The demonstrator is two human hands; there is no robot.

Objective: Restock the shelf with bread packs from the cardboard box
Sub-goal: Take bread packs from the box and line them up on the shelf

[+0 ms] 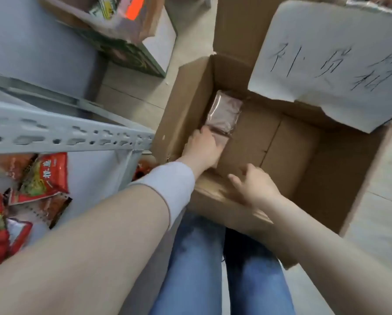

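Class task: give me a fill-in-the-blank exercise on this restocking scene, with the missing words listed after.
1. The left hand reaches ____ the cardboard box, onto the bread packs.
2. The right hand, fingers spread, holds ____.
3. The snack packs on the shelf are mostly ____.
4. The paper on the box flap bears ____ handwriting.
Missing words: into; nothing; red; black.
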